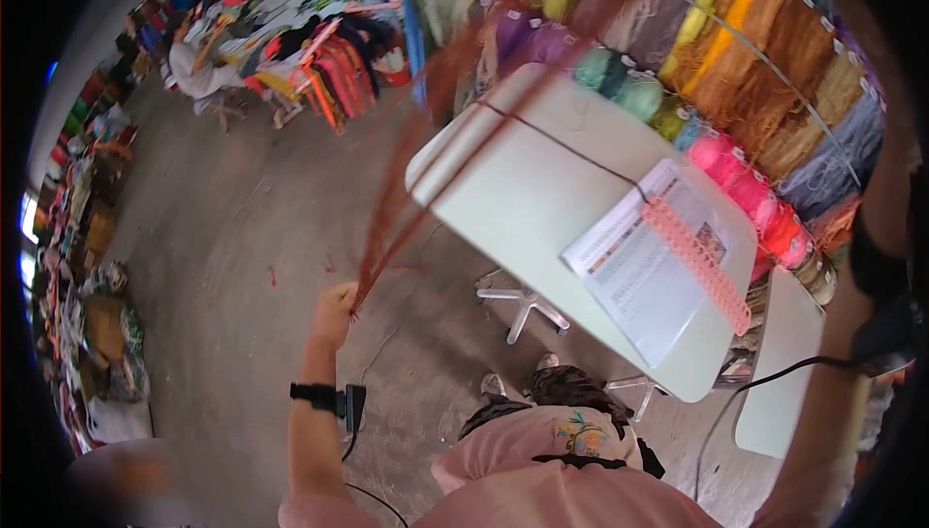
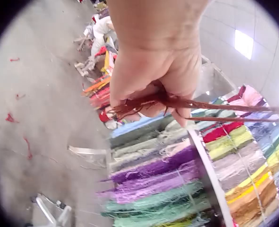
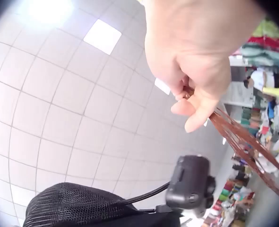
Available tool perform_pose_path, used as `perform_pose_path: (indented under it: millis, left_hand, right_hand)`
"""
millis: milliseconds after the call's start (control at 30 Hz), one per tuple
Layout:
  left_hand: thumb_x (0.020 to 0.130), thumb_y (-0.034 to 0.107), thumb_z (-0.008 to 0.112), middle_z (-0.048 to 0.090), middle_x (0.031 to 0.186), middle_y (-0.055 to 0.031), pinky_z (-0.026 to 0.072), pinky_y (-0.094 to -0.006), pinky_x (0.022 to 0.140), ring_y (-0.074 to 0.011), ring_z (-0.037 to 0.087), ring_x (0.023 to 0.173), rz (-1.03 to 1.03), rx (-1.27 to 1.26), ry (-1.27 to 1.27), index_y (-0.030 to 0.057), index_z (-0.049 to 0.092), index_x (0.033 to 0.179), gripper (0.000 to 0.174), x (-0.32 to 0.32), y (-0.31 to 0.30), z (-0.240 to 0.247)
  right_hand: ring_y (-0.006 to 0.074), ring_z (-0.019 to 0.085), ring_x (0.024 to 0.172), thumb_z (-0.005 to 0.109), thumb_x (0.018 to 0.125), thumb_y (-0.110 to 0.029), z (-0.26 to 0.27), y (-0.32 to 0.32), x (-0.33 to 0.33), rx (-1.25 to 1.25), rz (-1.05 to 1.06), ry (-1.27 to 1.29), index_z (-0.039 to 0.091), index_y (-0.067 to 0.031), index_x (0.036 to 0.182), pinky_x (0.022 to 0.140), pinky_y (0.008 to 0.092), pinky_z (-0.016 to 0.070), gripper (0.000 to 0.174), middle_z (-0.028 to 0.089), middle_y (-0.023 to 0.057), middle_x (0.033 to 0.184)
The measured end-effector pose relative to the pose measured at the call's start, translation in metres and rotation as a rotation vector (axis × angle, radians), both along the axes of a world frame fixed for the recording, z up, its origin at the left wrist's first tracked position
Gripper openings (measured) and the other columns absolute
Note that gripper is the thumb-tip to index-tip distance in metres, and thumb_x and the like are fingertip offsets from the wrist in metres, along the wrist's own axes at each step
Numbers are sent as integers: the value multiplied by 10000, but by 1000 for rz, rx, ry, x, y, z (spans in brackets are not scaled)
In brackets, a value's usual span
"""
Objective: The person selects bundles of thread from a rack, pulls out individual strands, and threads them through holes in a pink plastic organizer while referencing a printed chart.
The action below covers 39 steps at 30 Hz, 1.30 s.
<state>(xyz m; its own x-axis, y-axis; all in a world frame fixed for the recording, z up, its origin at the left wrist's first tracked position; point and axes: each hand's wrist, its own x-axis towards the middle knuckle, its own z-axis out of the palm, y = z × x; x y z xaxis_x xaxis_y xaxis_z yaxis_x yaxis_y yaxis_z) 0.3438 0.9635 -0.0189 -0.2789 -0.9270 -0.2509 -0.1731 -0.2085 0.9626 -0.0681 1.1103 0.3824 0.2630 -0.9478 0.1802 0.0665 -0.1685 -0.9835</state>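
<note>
My left hand (image 1: 335, 313) grips one end of a bundle of reddish-brown yarn (image 1: 372, 262), low at the centre left of the head view. Loose tips of the yarn (image 2: 139, 104) poke out between the curled fingers in the left wrist view. From there the strands fan out and run up across the head view, stretched over a white table. In the right wrist view my raised right hand (image 3: 196, 78) holds the yarn (image 3: 234, 132) high near the ceiling, pinched in its fingers. That hand is outside the head view, where only the right arm (image 1: 823, 412) shows.
On the white table (image 1: 523, 170) lie printed sheets (image 1: 619, 296), a pink crocheted strip (image 1: 692, 262) and a dark cord (image 1: 571, 146). Racks of coloured yarn skeins (image 1: 745, 73) stand behind it. A person (image 1: 194, 68) sits by a heaped table at back left. Red scraps (image 1: 273, 277) dot the floor.
</note>
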Motion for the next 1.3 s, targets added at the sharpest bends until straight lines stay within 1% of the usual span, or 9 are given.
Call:
perform_pose_path:
  millis: [133,200,233,300,433,600,1000,1100,1300]
  left_hand:
    - [826,175,526,482,654,23,370,-200,563,-59,454,641,-197,-61,-153,39,620,823,165,-49,27,27]
    - [837,164,514,537,738,-17,404,-206,645,-81,494,723,33,85,-41,15,600,873,176,-64,43,36]
    - [846,168,502,557,780,-37,422,-217,664,-98,515,748,-7,87,19,4,587,906,194,-75,45,49]
    - [860,165,480,580,844,-66,449,-235,683,-125,544,788,-160,107,51,-13,567,950,217,-99,51,85]
    - [870,118,450,584,894,-93,482,-262,669,-159,570,826,-696,83,120,-33,554,948,199,-288,79,161]
    - [836,127,490,544,934,-81,479,-297,698,-178,545,881,-473,271,139,-49,501,1011,248,-403,68,119]
    - [817,121,517,491,1047,-107,440,-353,801,-207,502,975,-225,253,95,-52,372,1123,381,-414,94,115]
    - [823,96,497,466,1097,-124,407,-356,844,-241,468,1035,-264,600,245,-42,361,1122,356,-405,99,117]
    - [827,139,509,519,975,-95,452,-287,624,-172,527,934,-391,709,205,-23,487,1036,265,-427,74,113]
  right_hand:
    - [274,511,906,379,861,-95,-13,15,-97,-106,-98,-570,461,82,863,807,352,383,196,508,143,827]
    - [258,475,818,358,868,-92,-27,56,-193,-198,-642,-649,439,63,790,897,380,370,192,476,134,765]
    - [212,459,674,359,859,-84,-29,83,-234,-357,-1278,-657,424,39,713,882,347,385,201,441,107,655]
    - [207,482,678,403,837,-64,-50,176,-348,-678,-878,-434,471,48,706,825,334,407,185,482,120,682]
    - [168,530,743,456,812,-101,-148,113,-263,-188,-1188,182,560,-23,848,729,266,436,135,560,107,809]
    - [137,554,630,601,712,-86,-296,26,-177,265,-933,349,621,-38,819,593,233,438,118,602,68,750]
    - [138,517,635,580,685,25,-327,31,-139,14,-1115,294,570,20,742,537,239,411,59,531,78,735]
    - [190,534,639,573,680,23,-328,37,-134,14,-1137,322,574,16,746,546,267,428,66,538,99,726]
    - [181,537,651,576,680,21,-328,39,-125,50,-1238,232,578,15,744,549,266,430,64,544,99,729]
